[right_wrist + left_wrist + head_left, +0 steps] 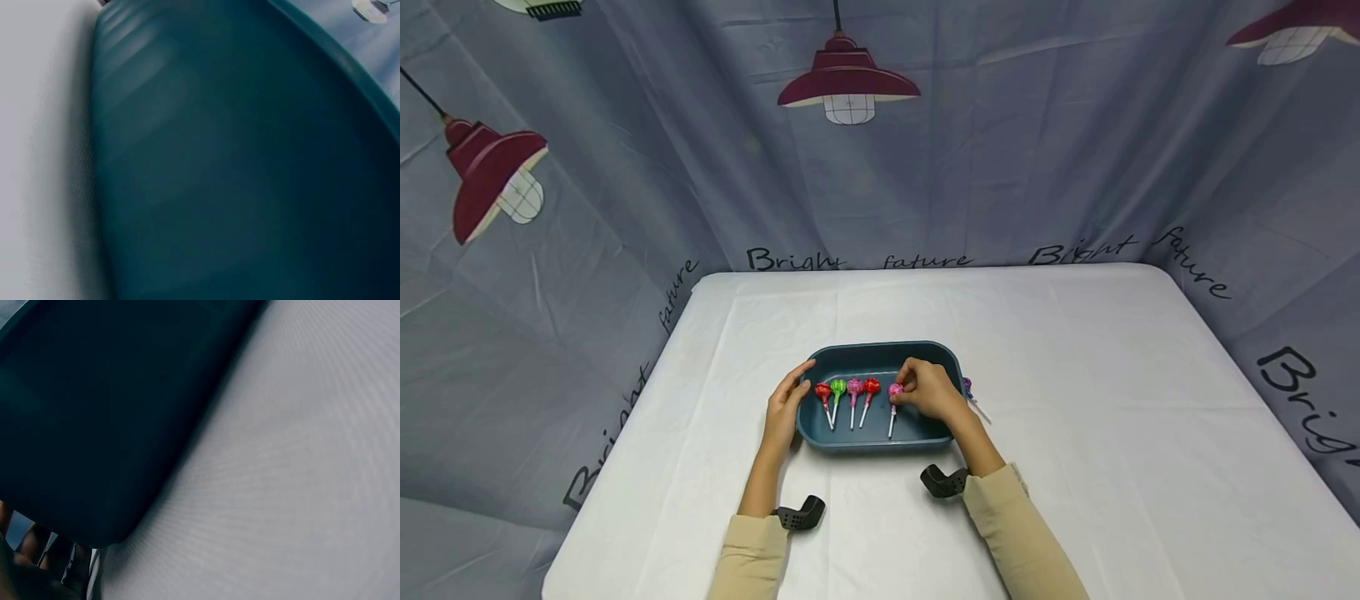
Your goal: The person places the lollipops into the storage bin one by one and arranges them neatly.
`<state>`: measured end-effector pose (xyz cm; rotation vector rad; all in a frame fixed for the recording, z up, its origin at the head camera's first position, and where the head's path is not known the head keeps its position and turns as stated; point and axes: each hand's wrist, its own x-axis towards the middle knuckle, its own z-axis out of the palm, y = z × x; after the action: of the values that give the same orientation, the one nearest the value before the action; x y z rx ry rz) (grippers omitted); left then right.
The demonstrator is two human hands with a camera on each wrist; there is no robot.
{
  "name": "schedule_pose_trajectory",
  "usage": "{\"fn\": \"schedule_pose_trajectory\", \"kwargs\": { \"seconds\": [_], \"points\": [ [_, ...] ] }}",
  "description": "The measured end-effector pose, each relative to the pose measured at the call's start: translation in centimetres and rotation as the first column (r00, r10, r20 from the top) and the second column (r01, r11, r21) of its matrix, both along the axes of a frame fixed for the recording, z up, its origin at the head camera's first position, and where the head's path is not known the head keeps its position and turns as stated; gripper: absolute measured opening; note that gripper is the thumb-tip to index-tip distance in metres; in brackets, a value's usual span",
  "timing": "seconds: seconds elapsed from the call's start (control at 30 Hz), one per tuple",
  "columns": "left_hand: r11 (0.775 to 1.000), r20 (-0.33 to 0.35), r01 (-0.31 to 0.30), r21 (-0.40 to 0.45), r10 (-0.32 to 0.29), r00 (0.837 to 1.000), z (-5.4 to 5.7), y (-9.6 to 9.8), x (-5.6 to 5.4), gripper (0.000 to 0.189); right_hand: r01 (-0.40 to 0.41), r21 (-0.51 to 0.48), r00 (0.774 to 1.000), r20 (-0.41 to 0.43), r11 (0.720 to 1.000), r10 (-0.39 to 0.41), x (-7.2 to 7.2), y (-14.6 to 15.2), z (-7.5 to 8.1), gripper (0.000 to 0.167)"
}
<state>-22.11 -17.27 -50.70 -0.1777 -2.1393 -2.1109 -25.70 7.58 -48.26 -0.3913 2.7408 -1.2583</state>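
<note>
A dark teal tray [850,363] stands on the table, its outer wall filling much of both wrist views. My left hand [784,410] rests against the tray's left end, fingers stretched along the rim and thumb at the edge. Over the tray's right part, my right hand [929,392] pinches a pink lollipop [892,418] near its candy, the stick pointing towards me. To its left inside the tray lie a red lollipop [823,391], a green lollipop [838,387], another pink lollipop [854,387] and a second red lollipop [871,387], side by side.
Just right of the tray, a purple lollipop [967,387] lies on the white-covered table [1112,400], partly hidden by the right hand and tray. A grey curtain [1000,150] printed with lamps and lettering hangs behind and at the sides.
</note>
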Motion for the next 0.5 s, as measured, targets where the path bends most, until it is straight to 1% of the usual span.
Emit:
{"fn": "schedule_pose_trajectory", "kwargs": {
  "seconds": [0.13, 0.3, 0.5],
  "points": [
    [1.000, 0.000, 0.006, 0.002, -0.006, 1.000, 0.0, -0.1, 0.0, 0.036, 0.004, 0.011, 1.000, 0.010, 1.000, -0.004, -0.4, -0.1, 0.0, 0.023],
    [1.000, -0.002, 0.009, 0.007, -0.009, 1.000, -0.1, -0.1, 0.0, 0.036, -0.012, 0.034, 1.000, 0.006, 0.999, 0.011, -1.0, -0.3, 0.1, 0.019],
    [1.000, -0.005, 0.007, 0.012, -0.007, 1.000, 0.0, 0.0, 0.0, 0.036, -0.029, 0.044, 0.999, -0.022, 0.999, 0.030, -1.4, -0.9, 0.5, 0.018]
  ]
}}
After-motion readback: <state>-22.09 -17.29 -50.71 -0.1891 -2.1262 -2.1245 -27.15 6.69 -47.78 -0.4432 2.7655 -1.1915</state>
